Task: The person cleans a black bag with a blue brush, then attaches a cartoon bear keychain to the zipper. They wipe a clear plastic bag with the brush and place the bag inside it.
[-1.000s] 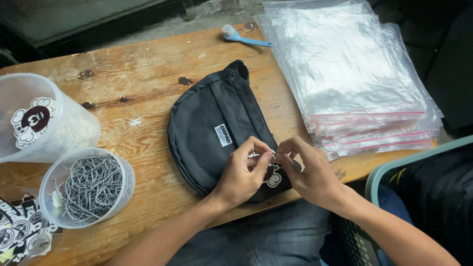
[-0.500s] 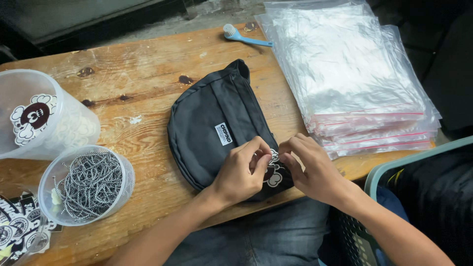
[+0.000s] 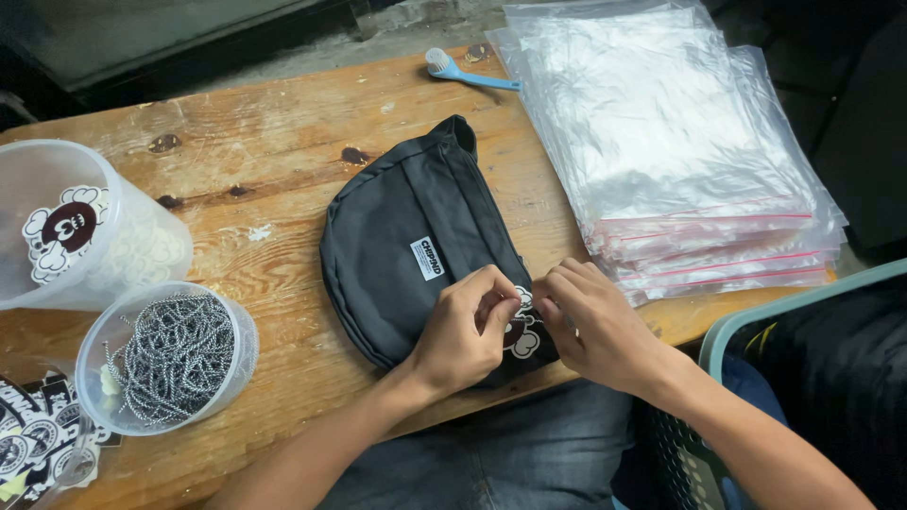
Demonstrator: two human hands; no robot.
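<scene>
The left hand (image 3: 463,332) and right hand (image 3: 593,326) cover the black bag's (image 3: 406,246) near corner, so whatever the fingertips pinch stays hidden. The sticker pile (image 3: 38,436) is cut off at the left edge.

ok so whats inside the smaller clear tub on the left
The smaller clear tub holds a tangled heap of silver ball chains, with a small pale piece at its left wall. The chains cover the bottom, so anything beneath them is hidden.

White label (image 3: 428,258) on black bag (image 3: 397,227)
</scene>
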